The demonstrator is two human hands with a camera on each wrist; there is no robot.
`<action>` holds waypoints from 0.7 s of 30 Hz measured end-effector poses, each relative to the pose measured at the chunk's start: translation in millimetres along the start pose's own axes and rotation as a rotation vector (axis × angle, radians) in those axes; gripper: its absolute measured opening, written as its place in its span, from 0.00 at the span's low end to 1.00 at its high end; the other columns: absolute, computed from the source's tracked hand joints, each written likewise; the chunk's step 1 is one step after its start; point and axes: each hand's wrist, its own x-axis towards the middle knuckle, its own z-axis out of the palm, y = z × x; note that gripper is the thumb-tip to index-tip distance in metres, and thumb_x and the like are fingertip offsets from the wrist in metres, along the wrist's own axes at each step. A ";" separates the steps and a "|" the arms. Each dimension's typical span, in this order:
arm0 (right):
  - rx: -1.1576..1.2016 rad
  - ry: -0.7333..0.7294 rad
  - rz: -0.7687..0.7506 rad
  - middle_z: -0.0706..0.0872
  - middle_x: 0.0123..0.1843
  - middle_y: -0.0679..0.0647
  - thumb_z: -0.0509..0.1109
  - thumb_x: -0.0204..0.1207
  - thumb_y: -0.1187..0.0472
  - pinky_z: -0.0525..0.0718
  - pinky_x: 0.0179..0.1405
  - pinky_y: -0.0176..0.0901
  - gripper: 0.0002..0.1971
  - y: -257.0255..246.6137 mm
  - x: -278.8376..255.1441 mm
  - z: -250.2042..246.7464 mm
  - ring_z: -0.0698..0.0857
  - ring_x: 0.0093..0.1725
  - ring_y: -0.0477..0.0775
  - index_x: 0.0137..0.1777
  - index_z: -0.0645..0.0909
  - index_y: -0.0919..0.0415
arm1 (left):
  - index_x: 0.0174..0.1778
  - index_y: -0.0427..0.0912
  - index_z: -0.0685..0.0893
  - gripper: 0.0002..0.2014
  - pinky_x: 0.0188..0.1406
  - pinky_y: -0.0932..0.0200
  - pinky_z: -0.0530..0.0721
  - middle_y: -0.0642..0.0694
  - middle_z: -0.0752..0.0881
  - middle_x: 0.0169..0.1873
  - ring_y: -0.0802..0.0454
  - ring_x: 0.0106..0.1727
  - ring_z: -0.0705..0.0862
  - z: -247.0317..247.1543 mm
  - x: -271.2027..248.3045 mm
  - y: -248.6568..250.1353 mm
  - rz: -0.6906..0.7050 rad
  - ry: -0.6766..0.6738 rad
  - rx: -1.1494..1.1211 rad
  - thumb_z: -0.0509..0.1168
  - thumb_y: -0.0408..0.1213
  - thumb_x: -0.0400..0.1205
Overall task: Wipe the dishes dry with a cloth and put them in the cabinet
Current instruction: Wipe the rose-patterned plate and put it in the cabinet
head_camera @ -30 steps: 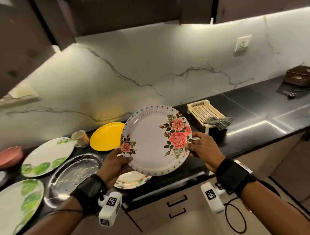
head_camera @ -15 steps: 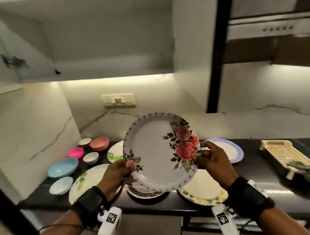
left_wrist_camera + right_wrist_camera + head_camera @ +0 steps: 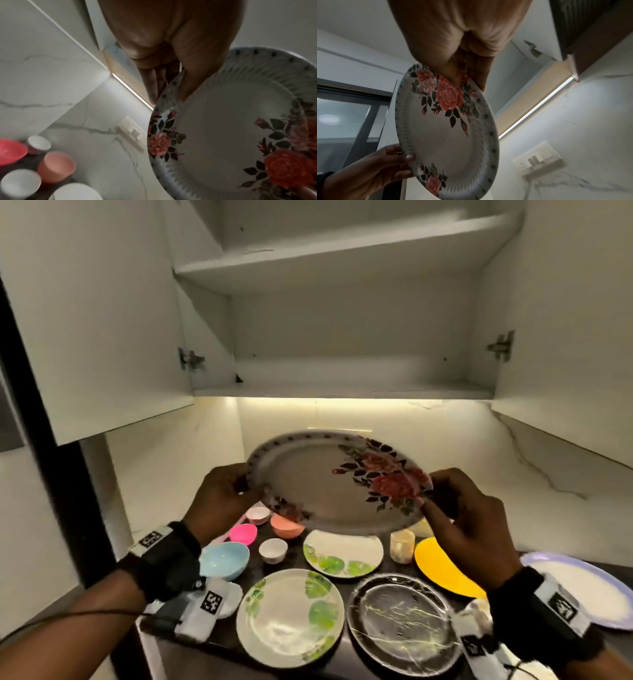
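Note:
A white plate with red roses (image 3: 318, 484) (image 3: 231, 135) (image 3: 443, 135) is held up in the air between both hands, tilted nearly flat, just below the open white cabinet (image 3: 342, 395). My left hand (image 3: 222, 498) (image 3: 171, 65) pinches its left rim, thumb on top. My right hand (image 3: 459, 508) (image 3: 462, 65) pinches the right rim by the roses. The cabinet's lower shelf is bare and both doors stand open. No cloth is in view.
On the black counter (image 3: 346, 573) below lie two leaf-print plates (image 3: 291, 618), a dark marbled plate (image 3: 400, 621), a yellow plate (image 3: 442, 570), a lilac-rimmed plate (image 3: 589, 587), a cup (image 3: 402, 546) and several small bowls (image 3: 224, 559). A switch plate (image 3: 537, 159) sits on the marble wall.
The view has swung up to the open cabinet. Both hands have raised the rose plate and tipped it from upright to nearly flat, below the lower shelf.

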 end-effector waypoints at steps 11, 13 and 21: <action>-0.342 0.235 -0.585 0.92 0.42 0.55 0.75 0.83 0.69 0.72 0.34 0.37 0.09 5.3 137.5 57.3 0.83 0.30 0.52 0.61 0.88 0.64 | 0.56 0.42 0.92 0.10 0.53 0.69 0.84 0.61 0.91 0.48 0.65 0.51 0.89 -70.5 82.1 10.6 0.399 0.240 0.337 0.74 0.25 0.83; -0.381 0.227 -0.663 0.91 0.39 0.58 0.76 0.82 0.71 0.65 0.35 0.36 0.11 14.5 163.8 71.7 0.77 0.36 0.54 0.63 0.89 0.67 | 0.60 0.41 0.92 0.12 0.57 0.60 0.87 0.54 0.93 0.52 0.58 0.54 0.91 -80.8 98.1 6.1 0.463 0.243 0.441 0.74 0.24 0.83; -0.393 0.221 -0.845 0.94 0.59 0.60 0.74 0.81 0.75 0.86 0.49 0.46 0.15 63.8 253.7 145.4 0.90 0.53 0.56 0.66 0.88 0.69 | 0.70 0.42 0.89 0.19 0.47 0.49 0.89 0.53 0.90 0.59 0.43 0.49 0.91 -89.4 147.7 -40.2 0.486 0.361 0.635 0.69 0.29 0.83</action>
